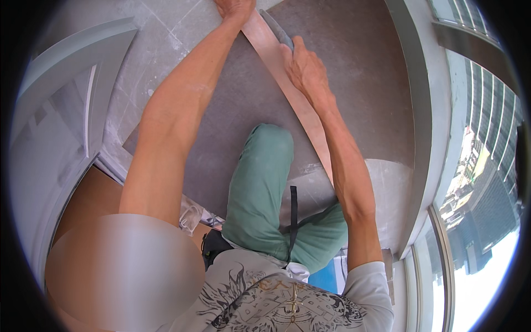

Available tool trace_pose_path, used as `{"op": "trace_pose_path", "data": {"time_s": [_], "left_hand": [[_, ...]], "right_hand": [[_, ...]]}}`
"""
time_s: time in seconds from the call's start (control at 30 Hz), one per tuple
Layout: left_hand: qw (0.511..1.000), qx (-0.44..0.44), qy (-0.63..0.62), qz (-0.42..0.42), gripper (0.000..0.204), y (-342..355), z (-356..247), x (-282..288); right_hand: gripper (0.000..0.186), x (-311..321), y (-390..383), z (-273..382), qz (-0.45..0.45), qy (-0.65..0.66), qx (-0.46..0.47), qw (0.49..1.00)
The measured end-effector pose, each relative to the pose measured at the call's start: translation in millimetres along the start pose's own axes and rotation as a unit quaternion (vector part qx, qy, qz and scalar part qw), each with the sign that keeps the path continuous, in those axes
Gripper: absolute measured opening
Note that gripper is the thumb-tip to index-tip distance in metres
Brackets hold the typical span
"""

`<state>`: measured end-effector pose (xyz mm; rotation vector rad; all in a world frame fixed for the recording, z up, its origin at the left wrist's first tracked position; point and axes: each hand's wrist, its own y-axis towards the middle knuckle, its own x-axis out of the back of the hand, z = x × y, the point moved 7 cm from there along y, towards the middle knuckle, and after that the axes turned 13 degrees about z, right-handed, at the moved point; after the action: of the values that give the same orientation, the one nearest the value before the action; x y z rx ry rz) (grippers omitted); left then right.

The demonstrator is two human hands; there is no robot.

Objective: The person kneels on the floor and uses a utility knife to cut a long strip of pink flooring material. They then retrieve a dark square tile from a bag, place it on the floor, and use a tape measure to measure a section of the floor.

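A long, straight, pinkish-beige strip lies diagonally across a large brown-grey sheet on the floor. My left hand is at the strip's far end, touching or right beside it. The picture's upper edge cuts off its fingers. My right hand is closed round a slim grey tool with a long narrow body, which lies along the strip's right edge. The tool's far tip is not clear, and I cannot tell its exact kind.
My bent green-trousered knee rests by the sheet, left of the strip. A pale window sill and glass run along the right. At the left stands a grey frame. Some white cord lies near my left side. A blurred oval hides the lower left.
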<state>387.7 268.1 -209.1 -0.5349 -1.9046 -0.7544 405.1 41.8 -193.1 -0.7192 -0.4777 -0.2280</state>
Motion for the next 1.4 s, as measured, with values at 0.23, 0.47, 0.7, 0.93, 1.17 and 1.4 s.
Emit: {"op": "trace_pose_path", "data": {"time_s": [0.23,0.47,0.7,0.93,1.17,1.4], "left_hand": [[1.0,0.005,0.002,0.01,0.029,0.5,-1.8,-1.1],[1.0,0.0,0.002,0.006,0.029,0.3,-0.8,-0.1],[1.0,0.006,0.008,0.001,0.029,-0.6,-0.5,-2.5],[1.0,0.013,0.007,0.01,0.029,-0.2,1.3,-2.6],[1.0,0.02,0.015,0.01,0.029,0.7,-2.5,-1.0],[1.0,0.02,0.006,0.015,0.028,1.2,-2.2,1.3]], "right_hand": [[0.037,-0.1,2.2,1.3,-0.003,-0.003,-0.003,1.0],[0.033,0.1,1.8,5.5,0.0,-0.03,-0.016,0.999],[0.031,-1.0,2.2,4.9,0.002,-0.046,-0.018,0.999],[0.03,-0.9,1.9,6.7,-0.001,-0.03,-0.005,1.0],[0.026,1.4,4.2,8.8,0.012,-0.066,-0.001,0.998],[0.022,-1.1,4.3,5.1,0.007,-0.085,0.043,0.995]]}}
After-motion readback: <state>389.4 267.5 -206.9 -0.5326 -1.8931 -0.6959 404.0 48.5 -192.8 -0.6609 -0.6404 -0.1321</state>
